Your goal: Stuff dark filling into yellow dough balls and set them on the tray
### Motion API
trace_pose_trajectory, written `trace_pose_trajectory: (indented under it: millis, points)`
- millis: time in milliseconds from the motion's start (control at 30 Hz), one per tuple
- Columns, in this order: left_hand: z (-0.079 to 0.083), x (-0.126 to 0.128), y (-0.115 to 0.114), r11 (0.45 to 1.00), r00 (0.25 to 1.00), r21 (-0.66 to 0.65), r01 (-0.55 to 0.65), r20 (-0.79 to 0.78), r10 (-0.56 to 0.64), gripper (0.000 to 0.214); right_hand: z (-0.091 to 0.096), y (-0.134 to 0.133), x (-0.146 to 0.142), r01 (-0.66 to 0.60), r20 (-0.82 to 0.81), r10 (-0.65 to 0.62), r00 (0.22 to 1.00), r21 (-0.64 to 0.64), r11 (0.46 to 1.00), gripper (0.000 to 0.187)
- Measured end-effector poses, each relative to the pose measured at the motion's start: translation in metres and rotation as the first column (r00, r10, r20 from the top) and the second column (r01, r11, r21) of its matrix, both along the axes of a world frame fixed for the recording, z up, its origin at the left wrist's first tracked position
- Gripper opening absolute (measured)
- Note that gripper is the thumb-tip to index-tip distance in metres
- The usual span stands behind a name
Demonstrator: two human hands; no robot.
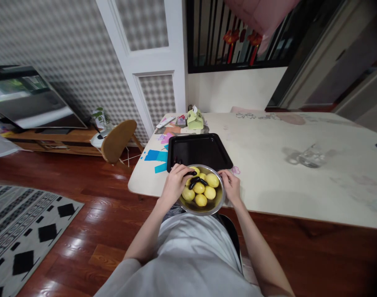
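Observation:
A steel bowl (217, 202) sits at the near edge of the table, holding several yellow lemons (201, 200) and a small black object (198, 181) lying on top of them. My left hand (176, 181) grips the bowl's left rim, fingers curled over it next to the black object. My right hand (231, 185) holds the right rim with closed fingers. A black baking tray (198, 149), with a small dark item in its near left corner, lies just beyond the bowl.
The cream table (269, 173) carries blue paper pieces (155, 156), a green tissue box (195, 119), a remote (165, 122) and a glass jug (312, 156). A wooden chair (117, 141) stands at the left; a rug (24, 235) covers the floor.

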State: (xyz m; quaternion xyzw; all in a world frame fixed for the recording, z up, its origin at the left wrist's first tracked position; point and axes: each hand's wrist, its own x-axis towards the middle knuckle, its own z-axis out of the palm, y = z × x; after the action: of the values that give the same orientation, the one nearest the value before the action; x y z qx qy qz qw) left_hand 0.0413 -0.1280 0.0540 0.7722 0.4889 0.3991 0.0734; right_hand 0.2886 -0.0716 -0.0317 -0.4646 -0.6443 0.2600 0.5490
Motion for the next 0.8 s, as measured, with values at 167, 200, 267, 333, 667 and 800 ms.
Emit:
trace_pose_trajectory:
  millis: [167, 200, 267, 333, 667, 800]
  points:
    - [0.000, 0.003, -0.003, 1.000, 1.000, 0.006, 0.027, 0.004, -0.027, 0.018, -0.001, 0.000, 0.000, 0.001, 0.003, -0.001, 1.000, 0.000, 1.000, 0.033]
    - [0.000, 0.004, -0.004, 0.999, 1.000, 0.009, 0.031, 0.003, -0.031, 0.018, -0.001, 0.000, 0.000, -0.002, 0.002, 0.002, 1.000, -0.002, 1.000, 0.032]
    - [0.000, 0.006, -0.005, 0.999, 0.999, 0.017, 0.037, 0.002, -0.038, 0.018, -0.002, 0.000, 0.000, -0.003, 0.000, 0.003, 1.000, -0.004, 1.000, 0.032]
    - [-0.001, 0.007, -0.007, 0.998, 0.998, 0.027, 0.056, 0.001, -0.056, 0.018, -0.001, 0.000, 0.000, 0.000, -0.001, 0.000, 1.000, -0.004, 1.000, 0.032]
    - [-0.018, 0.025, -0.004, 0.974, 0.954, -0.006, 0.228, -0.198, -0.225, 0.019, 0.003, -0.001, -0.001, -0.012, -0.009, 0.012, 1.000, -0.015, 1.000, 0.031]
    - [-0.021, 0.029, -0.003, 0.956, 0.907, -0.060, 0.287, -0.304, -0.292, 0.018, 0.003, -0.001, -0.001, -0.010, -0.005, 0.010, 1.000, -0.017, 1.000, 0.031]
